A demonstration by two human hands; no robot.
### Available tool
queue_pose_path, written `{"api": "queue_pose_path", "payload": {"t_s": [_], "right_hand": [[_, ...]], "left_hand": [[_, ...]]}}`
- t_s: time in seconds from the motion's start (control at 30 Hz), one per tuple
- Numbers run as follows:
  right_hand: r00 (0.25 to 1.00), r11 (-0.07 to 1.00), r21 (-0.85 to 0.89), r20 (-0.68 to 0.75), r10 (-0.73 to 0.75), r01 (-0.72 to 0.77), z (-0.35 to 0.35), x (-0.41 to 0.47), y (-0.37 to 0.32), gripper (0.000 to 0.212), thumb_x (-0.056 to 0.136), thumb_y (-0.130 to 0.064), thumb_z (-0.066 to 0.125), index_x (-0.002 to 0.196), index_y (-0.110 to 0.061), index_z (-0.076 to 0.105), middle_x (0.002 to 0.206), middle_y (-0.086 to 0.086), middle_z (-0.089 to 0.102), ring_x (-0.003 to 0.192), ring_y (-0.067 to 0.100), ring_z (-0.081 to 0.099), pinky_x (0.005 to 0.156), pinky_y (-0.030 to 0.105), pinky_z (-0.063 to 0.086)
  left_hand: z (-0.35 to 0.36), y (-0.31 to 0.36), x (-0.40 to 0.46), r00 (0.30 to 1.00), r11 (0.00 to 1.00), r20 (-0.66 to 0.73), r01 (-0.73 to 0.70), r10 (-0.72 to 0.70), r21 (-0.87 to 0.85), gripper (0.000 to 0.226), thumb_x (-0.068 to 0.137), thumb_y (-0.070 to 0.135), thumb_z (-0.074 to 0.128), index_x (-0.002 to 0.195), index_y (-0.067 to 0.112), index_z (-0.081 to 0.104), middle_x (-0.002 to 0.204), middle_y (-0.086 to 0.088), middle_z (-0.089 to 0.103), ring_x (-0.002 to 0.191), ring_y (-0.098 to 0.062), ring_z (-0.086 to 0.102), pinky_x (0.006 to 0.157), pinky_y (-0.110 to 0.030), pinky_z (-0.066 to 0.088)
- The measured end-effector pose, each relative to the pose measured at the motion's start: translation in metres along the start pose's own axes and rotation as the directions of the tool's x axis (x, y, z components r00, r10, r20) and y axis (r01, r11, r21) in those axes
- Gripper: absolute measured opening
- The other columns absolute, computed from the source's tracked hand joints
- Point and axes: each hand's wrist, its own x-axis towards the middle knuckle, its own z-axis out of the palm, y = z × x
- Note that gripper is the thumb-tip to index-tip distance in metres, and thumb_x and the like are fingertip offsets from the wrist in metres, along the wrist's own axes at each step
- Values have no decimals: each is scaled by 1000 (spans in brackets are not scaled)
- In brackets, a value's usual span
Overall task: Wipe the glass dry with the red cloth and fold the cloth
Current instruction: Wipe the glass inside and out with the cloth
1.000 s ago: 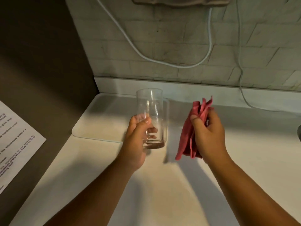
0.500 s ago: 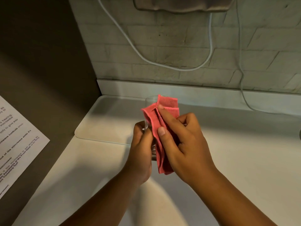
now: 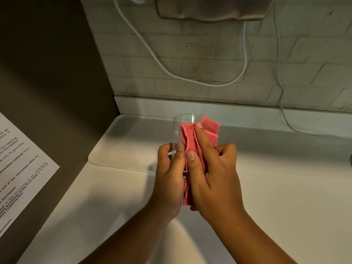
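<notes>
A clear, tall glass point(image 3: 177, 124) is held upright above the white counter by my left hand point(image 3: 168, 178), which grips its lower part. The bunched red cloth point(image 3: 190, 138) is pressed flat against the glass's right side by my right hand point(image 3: 213, 174). My right fingers lie along the cloth and point up toward the rim. The cloth's lower end hangs between my two hands. Most of the glass body is hidden behind the cloth and my fingers.
A pale tray point(image 3: 122, 145) lies on the counter point(image 3: 285, 187) behind my hands, against the back ledge. A dark appliance with a printed paper sheet point(image 3: 21, 164) stands at the left. White cables point(image 3: 209, 82) hang on the brick wall, under a wall-mounted unit point(image 3: 211, 8).
A second ago my right hand held the cloth apart from the glass. It has come over and pressed the cloth against the glass, whose rim now shows above the cloth.
</notes>
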Motion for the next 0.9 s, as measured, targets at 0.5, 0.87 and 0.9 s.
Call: {"api": "queue_pose_path", "payload": {"t_s": [0.5,0.87,0.9], "right_hand": [[998,997,-62,27,-49,50,-4,25,0,46,101,-58,29,145,-64,19,94,-17,35,66,-1,49,50,10,42],[985,994,-67,158,-73,85,3,-6,-1,48,99,-58,26,145,-67,15,94,-18,35,69,0,51,52,12,44],[983,990,-91,160,-90,106,2,-6,-2,49,100,-58,26,146,-65,14,94,-16,35,68,0,49,51,14,47]], "left_hand": [[3,10,-2,997,990,-10,-76,77,115,66,79,72,55,119,20,54,111,-13,76,101,-30,76,88,-51,63],[-9,15,7,996,994,-80,-20,28,108,54,84,71,50,116,28,57,101,-2,79,98,-26,78,80,-37,64],[-8,13,7,997,993,-76,-16,24,116,53,87,72,50,116,27,57,100,0,80,98,-23,78,81,-37,63]]}}
